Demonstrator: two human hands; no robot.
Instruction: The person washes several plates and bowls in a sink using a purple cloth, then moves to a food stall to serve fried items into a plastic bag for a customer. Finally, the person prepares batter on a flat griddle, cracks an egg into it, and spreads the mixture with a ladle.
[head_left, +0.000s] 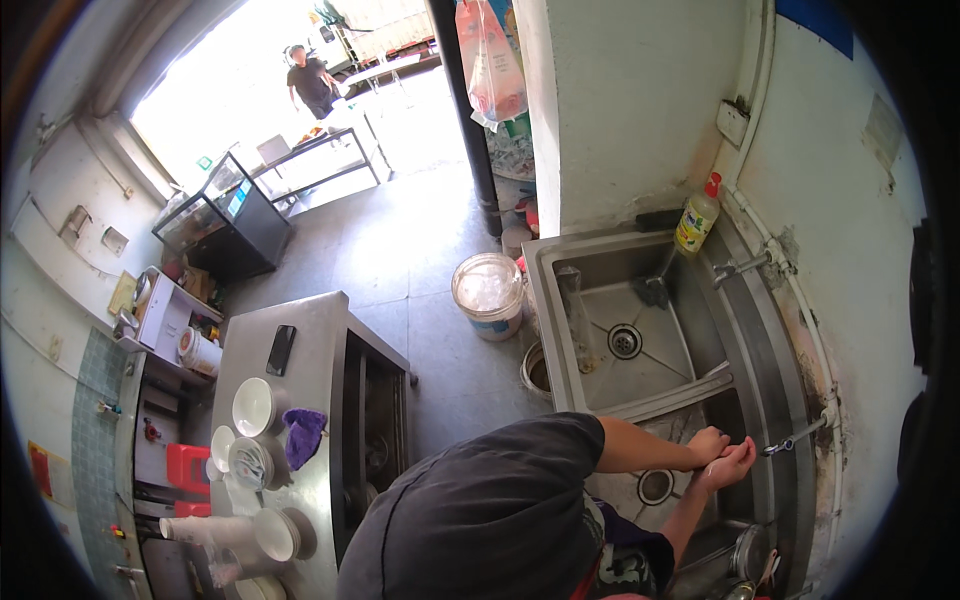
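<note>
Both of my hands are over the near basin of a stainless steel double sink (540, 315), close to a metal tap (780, 448). My left hand (706, 445) has its fingers curled and touches my right hand (733, 466) around the palm and wrist. The right palm faces up, with the fingers lifted toward the tap and nothing visible in it. Whether anything small lies between the hands is hidden. Below them is the near basin's round drain (655, 487). My dark sleeve and shoulder cover part of the sink's front.
A soap bottle (697, 216) stands at the sink's far corner, near a second tap (739, 268). A lidded bucket (487, 296) is on the floor. Behind me, a steel table (300, 315) holds bowls (253, 406), a purple cloth (303, 437) and a phone (281, 350). A person (311, 82) stands outside.
</note>
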